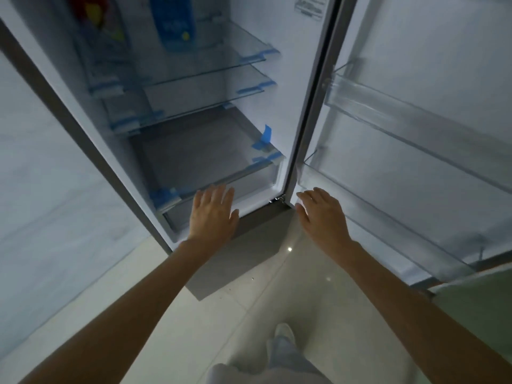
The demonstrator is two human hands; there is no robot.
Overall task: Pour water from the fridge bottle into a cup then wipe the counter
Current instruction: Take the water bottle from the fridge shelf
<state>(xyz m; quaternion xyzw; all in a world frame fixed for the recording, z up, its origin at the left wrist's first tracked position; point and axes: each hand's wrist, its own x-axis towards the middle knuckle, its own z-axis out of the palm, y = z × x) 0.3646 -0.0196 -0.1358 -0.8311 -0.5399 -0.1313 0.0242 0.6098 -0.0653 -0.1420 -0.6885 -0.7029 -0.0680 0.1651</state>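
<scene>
A person stands before an open fridge [194, 112], both bare arms stretched forward and down toward its lower section. The left hand [213, 212] hovers palm-down in front of the bottom drawer [249, 184], fingers straight and slightly spread, holding nothing. The right hand [322, 212] reaches near the foot of the door hinge, fingers relaxed and a little apart, also holding nothing; whether either hand touches the fridge cannot be told.

Inside, glass shelves [194, 76] edged with blue tape [267, 134] stand one above another. On an upper shelf stands a blue carton [174, 23], with a red and yellow package [97, 20] to its left, both blurred. No water bottle can be made out for certain among them. The door [429, 106] swings wide to the right, its clear bins [415, 117] showing nothing in them. Below lie pale floor tiles [277, 286] and the person's light trousers and shoe [284, 332].
</scene>
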